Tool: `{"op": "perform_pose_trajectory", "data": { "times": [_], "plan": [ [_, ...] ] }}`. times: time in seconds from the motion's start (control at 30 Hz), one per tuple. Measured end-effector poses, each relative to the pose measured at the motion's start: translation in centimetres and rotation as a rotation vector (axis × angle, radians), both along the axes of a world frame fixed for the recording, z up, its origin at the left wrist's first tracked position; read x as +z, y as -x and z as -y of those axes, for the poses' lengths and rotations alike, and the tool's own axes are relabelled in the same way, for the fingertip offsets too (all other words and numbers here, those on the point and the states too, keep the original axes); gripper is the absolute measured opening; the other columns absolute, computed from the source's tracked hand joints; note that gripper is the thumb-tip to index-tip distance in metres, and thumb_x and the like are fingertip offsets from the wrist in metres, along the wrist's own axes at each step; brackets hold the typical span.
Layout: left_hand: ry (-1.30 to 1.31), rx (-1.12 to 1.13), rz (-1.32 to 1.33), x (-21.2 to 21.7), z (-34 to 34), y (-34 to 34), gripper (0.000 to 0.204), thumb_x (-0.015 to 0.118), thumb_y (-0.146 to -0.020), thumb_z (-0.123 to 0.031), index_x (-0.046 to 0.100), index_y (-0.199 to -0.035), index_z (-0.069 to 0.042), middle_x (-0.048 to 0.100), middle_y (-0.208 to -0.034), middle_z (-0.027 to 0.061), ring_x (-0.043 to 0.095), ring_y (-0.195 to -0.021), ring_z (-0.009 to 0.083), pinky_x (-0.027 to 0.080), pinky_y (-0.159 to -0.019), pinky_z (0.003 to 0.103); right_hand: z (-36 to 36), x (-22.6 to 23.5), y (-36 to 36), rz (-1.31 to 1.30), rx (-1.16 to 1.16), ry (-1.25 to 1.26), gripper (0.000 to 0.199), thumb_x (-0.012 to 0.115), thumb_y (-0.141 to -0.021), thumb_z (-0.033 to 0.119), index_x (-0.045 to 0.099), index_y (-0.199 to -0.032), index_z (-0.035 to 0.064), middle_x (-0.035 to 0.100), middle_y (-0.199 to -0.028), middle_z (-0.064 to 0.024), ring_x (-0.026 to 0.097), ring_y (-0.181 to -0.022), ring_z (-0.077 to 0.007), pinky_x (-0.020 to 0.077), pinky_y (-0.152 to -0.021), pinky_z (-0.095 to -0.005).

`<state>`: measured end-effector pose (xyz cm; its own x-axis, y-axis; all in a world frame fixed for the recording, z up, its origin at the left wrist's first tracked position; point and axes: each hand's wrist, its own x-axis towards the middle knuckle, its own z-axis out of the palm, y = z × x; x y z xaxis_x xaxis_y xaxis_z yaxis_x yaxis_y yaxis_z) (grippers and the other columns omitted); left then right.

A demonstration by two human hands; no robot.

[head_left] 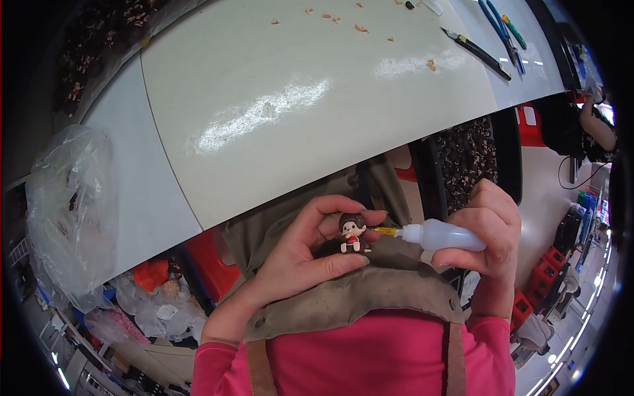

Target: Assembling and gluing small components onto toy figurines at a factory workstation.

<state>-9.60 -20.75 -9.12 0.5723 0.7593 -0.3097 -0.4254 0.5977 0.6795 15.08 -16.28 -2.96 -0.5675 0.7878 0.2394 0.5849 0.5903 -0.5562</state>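
Above my lap, my left hand (317, 245) holds a small figurine (352, 235) between fingers and thumb. The figurine has brown hair, a pale face and a red patch on its front, and it sits upright. My right hand (485, 228) is wrapped round a translucent white squeeze bottle (449, 235) lying sideways. From the bottle a thin yellow nozzle (385, 231) points left, its tip close to the figurine's side and my left fingertips. I cannot tell whether the tip touches.
The pale table (264, 132) spans the far side, with small peach-coloured scraps (361, 28) on it. A craft knife (477, 54) and blue-handled pliers (500, 30) lie far right. A clear plastic bag (72, 211) is at left. A tray of small dark parts (467, 155) sits right, beside the table edge.
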Motion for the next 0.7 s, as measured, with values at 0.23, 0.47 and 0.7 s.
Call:
{"op": "perform_pose_trajectory", "data": {
  "times": [0.23, 0.47, 0.7],
  "plan": [
    [-0.007, -0.013, 0.017, 0.3, -0.8, -0.7, 0.048, 0.057, -0.083, 0.004, 0.034, -0.123, -0.007, 0.046, -0.129, 0.0154, 0.052, -0.11, 0.0185, 0.044, -0.092, 0.03, -0.7, 0.9, -0.7, 0.029, -0.009, -0.027, 0.045, 0.078, -0.05, 0.042, 0.057, -0.066, 0.0055, 0.044, -0.057, -0.0026, 0.042, -0.049, -0.0191, 0.0306, -0.044, -0.0291],
    [-0.015, -0.039, -0.031, 2.4, -1.1, -1.1, 0.045, 0.05, -0.084, 0.006, 0.034, -0.124, -0.006, 0.045, -0.129, 0.0163, 0.051, -0.112, 0.0195, 0.042, -0.091, 0.029, -2.1, 0.7, -5.0, -0.458, -0.182, 0.183, 0.05, 0.078, -0.056, 0.047, 0.06, -0.075, 0.0039, 0.054, -0.066, -0.0024, 0.049, -0.058, -0.016, 0.0377, -0.053, -0.026],
    [-0.119, 0.047, -0.181, 6.5, -3.3, -1.3, 0.05, 0.05, -0.077, 0.003, 0.039, -0.126, 0.0, 0.05, -0.122, 0.0163, 0.056, -0.103, 0.0208, 0.044, -0.089, 0.031, -12.6, 2.3, -7.0, -0.64, -0.573, 0.099, 0.031, 0.059, -0.084, 0.016, 0.05, -0.109, -0.0009, 0.058, -0.099, -0.0072, 0.053, -0.091, -0.0106, 0.0421, -0.078, -0.0238]
  ]
}}
